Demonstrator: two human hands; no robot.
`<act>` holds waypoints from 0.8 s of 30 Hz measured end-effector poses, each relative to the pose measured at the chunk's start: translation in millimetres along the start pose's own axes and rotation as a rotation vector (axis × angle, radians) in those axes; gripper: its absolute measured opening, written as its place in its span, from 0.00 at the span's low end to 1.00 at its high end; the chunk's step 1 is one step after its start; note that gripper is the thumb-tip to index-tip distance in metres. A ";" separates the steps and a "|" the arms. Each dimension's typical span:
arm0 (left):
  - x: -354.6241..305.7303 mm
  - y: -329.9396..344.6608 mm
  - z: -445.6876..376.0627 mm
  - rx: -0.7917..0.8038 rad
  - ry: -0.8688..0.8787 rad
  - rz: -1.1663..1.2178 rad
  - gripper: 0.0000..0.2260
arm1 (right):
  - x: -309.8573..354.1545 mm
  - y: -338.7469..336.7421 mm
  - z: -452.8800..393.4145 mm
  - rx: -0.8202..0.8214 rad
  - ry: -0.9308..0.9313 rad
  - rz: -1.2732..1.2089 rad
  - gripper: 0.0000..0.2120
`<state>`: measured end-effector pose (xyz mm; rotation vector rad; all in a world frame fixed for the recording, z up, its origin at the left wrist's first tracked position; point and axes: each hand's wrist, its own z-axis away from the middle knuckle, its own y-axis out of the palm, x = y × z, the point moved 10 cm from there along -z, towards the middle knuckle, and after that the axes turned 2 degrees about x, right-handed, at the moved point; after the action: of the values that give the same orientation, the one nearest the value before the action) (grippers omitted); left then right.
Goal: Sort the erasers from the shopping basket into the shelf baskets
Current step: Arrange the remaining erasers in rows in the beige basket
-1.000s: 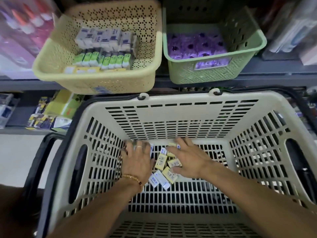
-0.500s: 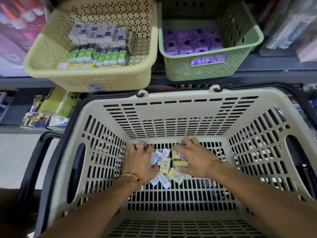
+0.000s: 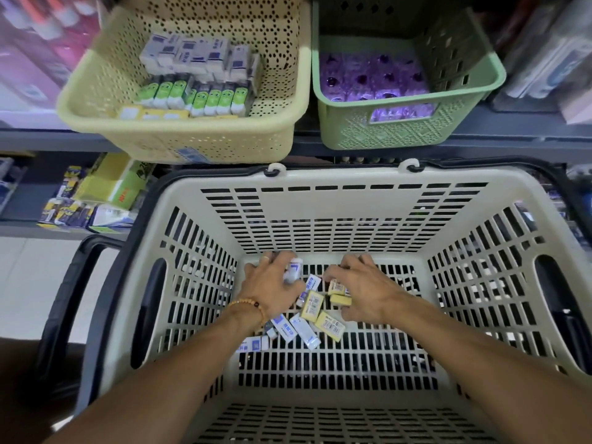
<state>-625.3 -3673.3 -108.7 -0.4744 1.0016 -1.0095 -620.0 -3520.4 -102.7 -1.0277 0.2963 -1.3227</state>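
Observation:
Both my hands reach down to the floor of the beige shopping basket [image 3: 320, 206]. My left hand [image 3: 270, 285] grips a blue-and-white eraser [image 3: 294, 270] in curled fingers. My right hand [image 3: 362, 291] pinches yellow erasers [image 3: 339, 293] under its fingers. Several more loose erasers, blue-white [image 3: 296, 330] and yellow [image 3: 330, 325], lie between and below the hands. On the shelf above, the yellow shelf basket [image 3: 128, 133] holds rows of white, green and yellow erasers. The green shelf basket [image 3: 384, 129] beside it holds purple items.
The shopping basket has black handles [image 3: 64, 299] folded out at both sides. A lower shelf at the left carries yellow and blue packets [image 3: 105, 187]. Blurred packaged goods flank the shelf baskets at the far left and right.
Both hands have curled tighter over the erasers: the left now holds a blue-white one, the right has gathered yellow ones. The view has tilted slightly.

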 end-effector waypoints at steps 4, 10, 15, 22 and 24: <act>-9.7 -6.9 3.7 0.103 -0.073 0.615 0.10 | -12.0 -18.1 10.2 0.001 0.124 -0.448 0.25; -39.0 -5.4 35.2 0.329 -0.218 1.434 0.12 | 10.7 -71.4 50.3 -0.087 0.044 -0.847 0.22; -86.8 -30.0 72.7 0.629 -0.028 1.605 0.19 | 66.6 -123.4 83.8 -0.184 -0.107 -0.683 0.25; -100.5 -82.3 106.2 0.558 0.119 1.759 0.19 | 144.1 -165.4 113.2 -0.323 -0.233 -0.390 0.33; -97.4 -99.0 113.6 0.519 0.157 1.791 0.18 | 154.5 -177.3 118.1 -0.354 -0.257 -0.457 0.30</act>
<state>-590.3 -3648.4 65.5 0.8934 0.8200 0.3756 -608.8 -3588.2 151.3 -1.6188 0.1020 -1.5531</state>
